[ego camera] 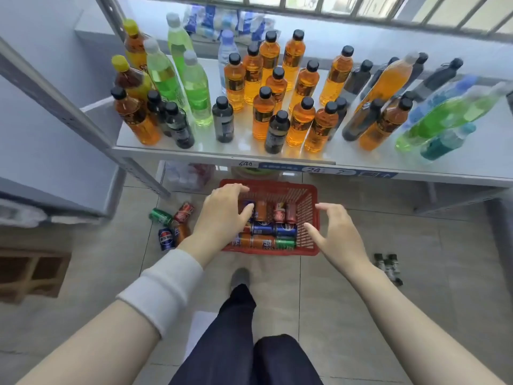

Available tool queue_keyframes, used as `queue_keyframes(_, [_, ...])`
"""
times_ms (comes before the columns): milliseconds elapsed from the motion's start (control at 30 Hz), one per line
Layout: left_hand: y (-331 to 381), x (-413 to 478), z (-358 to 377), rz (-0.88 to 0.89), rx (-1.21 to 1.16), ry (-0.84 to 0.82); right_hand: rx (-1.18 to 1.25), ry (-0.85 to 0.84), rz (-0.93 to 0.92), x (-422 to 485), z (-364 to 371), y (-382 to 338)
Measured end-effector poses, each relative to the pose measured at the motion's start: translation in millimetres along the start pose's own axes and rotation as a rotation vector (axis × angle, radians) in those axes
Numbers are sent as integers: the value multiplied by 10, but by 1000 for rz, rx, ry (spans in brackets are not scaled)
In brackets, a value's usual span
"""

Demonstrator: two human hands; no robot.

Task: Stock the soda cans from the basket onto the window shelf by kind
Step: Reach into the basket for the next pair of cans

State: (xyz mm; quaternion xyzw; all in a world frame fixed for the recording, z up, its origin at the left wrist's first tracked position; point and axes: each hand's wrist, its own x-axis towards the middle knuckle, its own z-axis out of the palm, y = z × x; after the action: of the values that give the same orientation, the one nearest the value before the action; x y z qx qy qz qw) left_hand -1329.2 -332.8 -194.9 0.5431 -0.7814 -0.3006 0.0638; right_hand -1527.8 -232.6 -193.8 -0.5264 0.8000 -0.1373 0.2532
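A red plastic basket (310,212) sits on the tiled floor below the white window shelf (244,147). It holds several soda cans: blue ones (273,228), orange ones (259,241), red ones (280,213) and a green one (286,243). My left hand (222,212) hovers over the basket's left side, fingers spread, holding nothing. My right hand (336,232) is over the basket's right rim, also open. Several more cans (172,225) lie loose on the floor to the left of the basket.
The shelf is crowded with orange (262,118), green (195,90) and dark bottles (223,120), thinner near its front edge. A grey shelving upright (83,118) slants at left. Small dark bottles (388,266) lie on the floor at right. My leg and foot (240,276) are below the basket.
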Motion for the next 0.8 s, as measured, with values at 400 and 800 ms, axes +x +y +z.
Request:
queue_keyframes(400, [-1518, 983, 2231, -303, -45, -299, 7, -385, 157, 1414, 2142, 1365])
queue_keyframes(800, [-3010, 2356, 4613, -350, -93, -325, -221, -676, -50, 2854, 4615, 2725])
